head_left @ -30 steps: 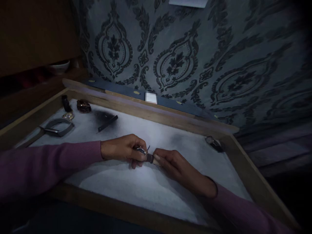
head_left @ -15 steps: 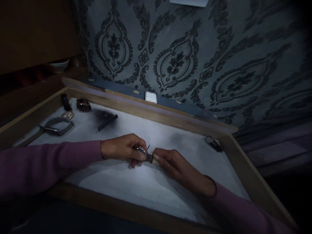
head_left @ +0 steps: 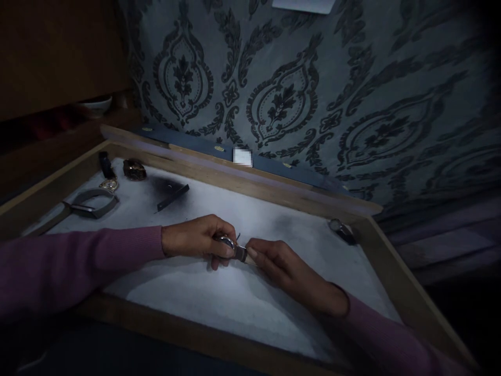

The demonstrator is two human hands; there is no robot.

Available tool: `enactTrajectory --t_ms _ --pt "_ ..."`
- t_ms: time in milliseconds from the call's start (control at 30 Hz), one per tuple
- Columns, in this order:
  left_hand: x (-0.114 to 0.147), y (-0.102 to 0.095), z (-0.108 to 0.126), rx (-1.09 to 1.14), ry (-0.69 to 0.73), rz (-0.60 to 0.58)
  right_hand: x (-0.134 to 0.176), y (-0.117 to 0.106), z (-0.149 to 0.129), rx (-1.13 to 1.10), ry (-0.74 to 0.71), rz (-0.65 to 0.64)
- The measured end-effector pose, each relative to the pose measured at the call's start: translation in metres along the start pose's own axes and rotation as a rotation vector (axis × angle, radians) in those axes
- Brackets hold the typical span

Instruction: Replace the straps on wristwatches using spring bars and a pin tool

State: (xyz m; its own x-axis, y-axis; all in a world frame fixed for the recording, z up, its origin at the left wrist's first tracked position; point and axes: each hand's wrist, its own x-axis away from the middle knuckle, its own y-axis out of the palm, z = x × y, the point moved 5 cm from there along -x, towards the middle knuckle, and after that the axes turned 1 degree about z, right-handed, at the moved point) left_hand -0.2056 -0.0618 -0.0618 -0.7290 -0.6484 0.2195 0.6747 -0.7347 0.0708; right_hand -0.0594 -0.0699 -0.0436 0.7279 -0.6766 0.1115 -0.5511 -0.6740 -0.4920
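In the middle of the head view I hold a wristwatch (head_left: 226, 241) with a round silver case above a white-bottomed wooden tray. My left hand (head_left: 199, 236) is closed around the case, thumb over its face. A short stretch of brown strap (head_left: 240, 254) runs from the case to my right hand (head_left: 284, 267), which is closed in a pinch at the strap's end. A pale beige part shows under the right fingertips; whether it is the strap's lining or a separate piece I cannot tell. A thin dark sliver sticks up behind the watch.
The tray's wooden rim (head_left: 270, 189) surrounds the work. At left lie a gold-cased watch (head_left: 109, 184), a dark bronze watch (head_left: 134, 169), a grey band (head_left: 96, 202) and a flat dark strip (head_left: 173, 197). Another watch (head_left: 341, 231) lies near the right wall. Patterned wallpaper stands behind.
Almost nothing differs. Both hands keep their hold on the watch and strap, with only a tiny shift at the right fingertips.
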Motion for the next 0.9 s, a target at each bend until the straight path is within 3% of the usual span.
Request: enactTrajectory --t_ms 900 --pt "0.0004 0.0001 -0.0010 0.101 -0.007 -0.011 -0.0008 -0.0007 0.0029 0.068 -0.043 0.016"
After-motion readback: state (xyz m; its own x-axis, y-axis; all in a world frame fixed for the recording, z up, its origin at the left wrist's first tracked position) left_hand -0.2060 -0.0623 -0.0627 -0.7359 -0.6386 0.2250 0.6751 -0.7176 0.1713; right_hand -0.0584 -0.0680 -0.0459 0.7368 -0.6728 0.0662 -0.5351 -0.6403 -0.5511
